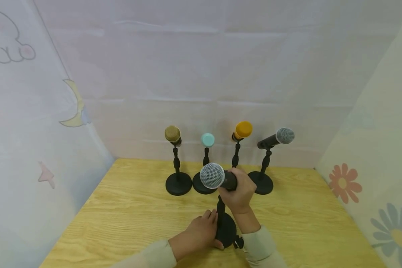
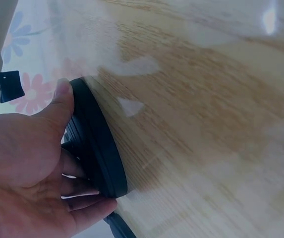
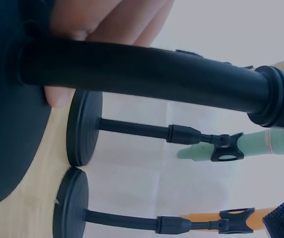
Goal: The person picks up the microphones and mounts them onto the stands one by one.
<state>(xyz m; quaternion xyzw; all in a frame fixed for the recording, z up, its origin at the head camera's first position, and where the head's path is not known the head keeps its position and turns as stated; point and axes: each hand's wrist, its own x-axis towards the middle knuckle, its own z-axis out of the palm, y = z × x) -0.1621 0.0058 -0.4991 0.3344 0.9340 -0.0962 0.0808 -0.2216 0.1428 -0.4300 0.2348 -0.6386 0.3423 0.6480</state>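
Note:
A black microphone (image 1: 230,181) with a silver mesh head sits at the top of a black stand, its head pointing left. My right hand (image 1: 240,191) grips the microphone's handle. Lower down, my left hand (image 1: 201,229) holds the stand's round base (image 1: 226,231) from its left side. In the left wrist view, the thumb and fingers reach round the base's rim (image 2: 113,163). The stand's pole (image 3: 146,74) crosses the right wrist view, with fingers of the left hand behind it. My right hand hides part of the joint between microphone and stand.
Behind stand several microphones on black stands: a gold one (image 1: 172,134), a mint one (image 1: 207,140), an orange one (image 1: 243,129) and a black one with silver mesh (image 1: 284,136). The wooden table (image 1: 130,208) meets cloth-covered walls (image 1: 201,74) at the back and sides.

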